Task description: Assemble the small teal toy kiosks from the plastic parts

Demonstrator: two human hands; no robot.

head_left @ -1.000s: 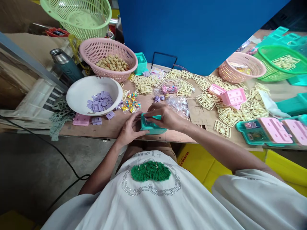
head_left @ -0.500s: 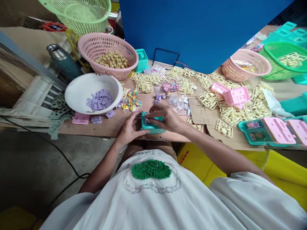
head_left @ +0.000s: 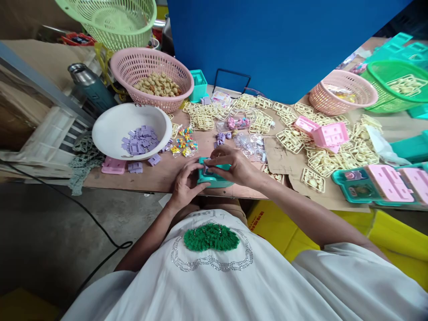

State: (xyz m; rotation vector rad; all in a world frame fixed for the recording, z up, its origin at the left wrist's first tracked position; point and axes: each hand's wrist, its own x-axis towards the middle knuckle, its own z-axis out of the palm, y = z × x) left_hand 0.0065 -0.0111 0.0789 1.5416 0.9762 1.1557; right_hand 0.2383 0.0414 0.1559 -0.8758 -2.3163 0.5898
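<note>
A teal plastic box (head_left: 219,179) sits at the table's front edge, right before me. My left hand (head_left: 186,182) grips its left end, thumb along the near side and fingers behind. Over the box my right hand (head_left: 234,166) pinches a small purple plastic piece (head_left: 205,166) at the box's left end; the fingers hide much of it. Similar purple pieces (head_left: 142,140) lie heaped in a white bowl (head_left: 100,129) to the left. Beyond my hands are a few small purple parts (head_left: 220,139) and clear plastic bags (head_left: 250,146).
Cream part frames (head_left: 289,139) cover the table's back and right. Pink boxes (head_left: 329,133) rest on them. At far right stand teal boxes with pink parts (head_left: 388,183). A pink basket (head_left: 122,67) of tan pieces and a flask (head_left: 92,89) are at left; a blue panel (head_left: 267,49) rises behind.
Both hands stay at the teal box with nearly the same grip. The right fingers have shifted very slightly over the purple piece; the whole view has moved a little.
</note>
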